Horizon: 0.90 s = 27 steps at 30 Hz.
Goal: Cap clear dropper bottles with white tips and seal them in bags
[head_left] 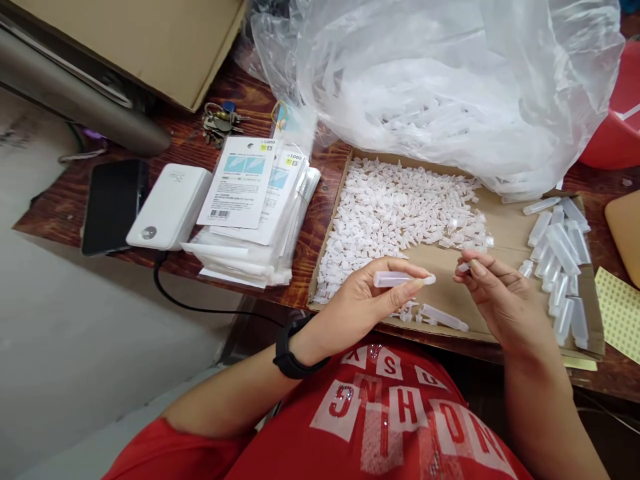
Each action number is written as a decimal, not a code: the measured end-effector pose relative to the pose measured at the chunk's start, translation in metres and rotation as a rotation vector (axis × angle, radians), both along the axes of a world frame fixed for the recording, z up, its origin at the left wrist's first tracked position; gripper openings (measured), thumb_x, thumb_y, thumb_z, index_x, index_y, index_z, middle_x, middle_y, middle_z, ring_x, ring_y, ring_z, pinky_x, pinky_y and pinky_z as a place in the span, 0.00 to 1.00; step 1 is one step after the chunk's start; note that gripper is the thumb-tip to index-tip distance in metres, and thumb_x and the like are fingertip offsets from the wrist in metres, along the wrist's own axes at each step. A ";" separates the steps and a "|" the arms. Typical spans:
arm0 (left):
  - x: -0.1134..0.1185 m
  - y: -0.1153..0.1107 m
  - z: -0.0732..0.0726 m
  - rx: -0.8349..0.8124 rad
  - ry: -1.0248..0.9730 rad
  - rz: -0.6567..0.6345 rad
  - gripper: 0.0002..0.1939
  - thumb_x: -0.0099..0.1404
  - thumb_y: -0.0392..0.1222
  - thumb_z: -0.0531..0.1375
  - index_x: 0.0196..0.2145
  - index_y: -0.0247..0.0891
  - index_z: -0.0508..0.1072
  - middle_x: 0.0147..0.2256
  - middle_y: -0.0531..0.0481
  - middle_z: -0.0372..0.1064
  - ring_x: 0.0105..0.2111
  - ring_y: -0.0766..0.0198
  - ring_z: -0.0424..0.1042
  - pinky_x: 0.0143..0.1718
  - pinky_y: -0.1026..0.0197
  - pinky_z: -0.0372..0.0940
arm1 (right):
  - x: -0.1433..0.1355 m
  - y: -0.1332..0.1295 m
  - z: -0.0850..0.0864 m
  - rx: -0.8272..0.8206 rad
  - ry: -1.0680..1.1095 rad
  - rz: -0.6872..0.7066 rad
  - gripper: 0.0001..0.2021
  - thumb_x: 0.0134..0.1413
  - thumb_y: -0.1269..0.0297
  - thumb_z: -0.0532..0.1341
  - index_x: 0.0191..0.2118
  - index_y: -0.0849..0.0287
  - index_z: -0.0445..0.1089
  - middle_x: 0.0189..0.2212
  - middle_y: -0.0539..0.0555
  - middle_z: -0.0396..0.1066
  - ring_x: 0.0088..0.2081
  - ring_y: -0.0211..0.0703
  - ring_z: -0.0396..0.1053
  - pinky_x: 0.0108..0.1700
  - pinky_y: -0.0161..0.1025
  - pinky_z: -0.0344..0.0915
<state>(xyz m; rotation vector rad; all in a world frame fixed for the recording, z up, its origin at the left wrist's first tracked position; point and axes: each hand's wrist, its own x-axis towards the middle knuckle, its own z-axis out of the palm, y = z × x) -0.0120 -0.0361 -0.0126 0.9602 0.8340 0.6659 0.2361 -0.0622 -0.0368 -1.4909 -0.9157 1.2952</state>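
Observation:
My left hand (pixel 367 290) is closed round a small translucent plastic tube (pixel 393 279), its narrow neck pointing right. Pinched in the fingertips of my right hand (pixel 500 297) is a small white cap (pixel 464 267), a short gap away from the tube's neck. Both hands are over a shallow cardboard tray (pixel 475 310). A heap of small white caps (pixel 385 207) fills the tray's left part. Several clear tubes (pixel 563 250) lie piled at its right end. Another tube (pixel 444 317) lies by the near edge, below my hands.
Behind the tray bulges a large clear plastic bag (pixel 450 100) of translucent pieces. Left of the tray are stacked printed packets (pixel 245 193), a white power bank (pixel 169 207) with a cable, a black phone (pixel 115 207) and keys (pixel 220 123). A yellow sticker sheet (pixel 620 313) lies at right.

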 end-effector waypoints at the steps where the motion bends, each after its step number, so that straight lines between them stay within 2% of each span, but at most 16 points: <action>1: 0.002 -0.001 0.000 -0.050 -0.033 -0.004 0.12 0.72 0.50 0.69 0.47 0.41 0.81 0.44 0.52 0.78 0.34 0.70 0.69 0.41 0.65 0.65 | -0.003 -0.002 0.001 -0.022 0.097 -0.034 0.13 0.57 0.49 0.75 0.45 0.46 0.84 0.36 0.50 0.81 0.38 0.40 0.78 0.45 0.39 0.78; 6: 0.008 -0.006 -0.002 -0.184 -0.098 -0.074 0.14 0.74 0.50 0.68 0.51 0.40 0.77 0.42 0.52 0.80 0.31 0.74 0.68 0.36 0.68 0.63 | -0.019 -0.008 0.008 -0.073 0.360 -0.092 0.11 0.54 0.54 0.77 0.42 0.47 0.85 0.35 0.49 0.81 0.36 0.35 0.78 0.43 0.29 0.78; 8: 0.008 -0.007 -0.002 -0.167 -0.097 -0.091 0.16 0.76 0.48 0.66 0.56 0.41 0.74 0.44 0.52 0.79 0.35 0.73 0.71 0.40 0.68 0.65 | -0.025 -0.010 0.010 -0.061 0.388 -0.112 0.10 0.54 0.54 0.77 0.42 0.46 0.85 0.35 0.48 0.81 0.35 0.34 0.78 0.42 0.28 0.78; 10: 0.009 -0.008 -0.001 -0.111 -0.072 -0.109 0.17 0.77 0.45 0.64 0.61 0.43 0.71 0.51 0.51 0.77 0.44 0.71 0.74 0.47 0.66 0.66 | -0.030 -0.012 0.012 -0.033 0.383 -0.121 0.09 0.55 0.54 0.77 0.42 0.46 0.85 0.34 0.48 0.81 0.35 0.34 0.78 0.42 0.29 0.78; 13: 0.010 -0.011 -0.002 -0.011 -0.028 -0.139 0.15 0.80 0.45 0.61 0.61 0.44 0.71 0.61 0.50 0.72 0.57 0.66 0.72 0.57 0.63 0.65 | -0.037 -0.016 0.012 0.031 0.348 -0.122 0.08 0.56 0.53 0.77 0.40 0.46 0.85 0.32 0.48 0.80 0.33 0.34 0.77 0.41 0.30 0.78; 15: 0.011 -0.012 -0.004 0.030 -0.008 -0.147 0.14 0.80 0.47 0.60 0.60 0.44 0.71 0.62 0.50 0.72 0.60 0.64 0.70 0.60 0.61 0.64 | -0.041 -0.020 0.011 0.083 0.307 -0.127 0.08 0.56 0.53 0.77 0.40 0.46 0.85 0.31 0.47 0.80 0.32 0.33 0.77 0.40 0.29 0.77; 17: 0.011 -0.014 -0.006 0.047 0.003 -0.146 0.14 0.80 0.49 0.60 0.59 0.44 0.71 0.61 0.51 0.73 0.60 0.64 0.71 0.61 0.60 0.64 | -0.042 -0.023 0.009 0.121 0.237 -0.114 0.06 0.60 0.54 0.75 0.41 0.45 0.85 0.31 0.46 0.80 0.33 0.33 0.77 0.40 0.28 0.77; 20: 0.010 -0.016 -0.007 0.087 0.029 -0.155 0.14 0.81 0.50 0.59 0.59 0.44 0.70 0.59 0.50 0.73 0.59 0.63 0.72 0.60 0.60 0.65 | -0.038 -0.028 0.008 0.190 0.087 -0.057 0.05 0.66 0.61 0.71 0.44 0.43 0.84 0.36 0.46 0.83 0.37 0.34 0.79 0.42 0.29 0.77; 24: 0.005 -0.015 -0.003 0.267 0.138 -0.221 0.15 0.82 0.50 0.56 0.59 0.43 0.69 0.58 0.48 0.73 0.58 0.62 0.72 0.61 0.58 0.64 | -0.029 -0.032 0.013 0.378 -0.059 0.018 0.08 0.64 0.69 0.71 0.42 0.45 0.83 0.40 0.46 0.82 0.44 0.34 0.80 0.49 0.30 0.77; 27: 0.002 -0.014 -0.001 0.359 0.154 -0.279 0.14 0.83 0.48 0.55 0.59 0.40 0.69 0.56 0.46 0.74 0.56 0.62 0.74 0.60 0.58 0.65 | -0.027 -0.035 0.018 0.419 -0.076 0.079 0.10 0.64 0.72 0.71 0.42 0.45 0.83 0.43 0.46 0.84 0.48 0.36 0.81 0.54 0.34 0.78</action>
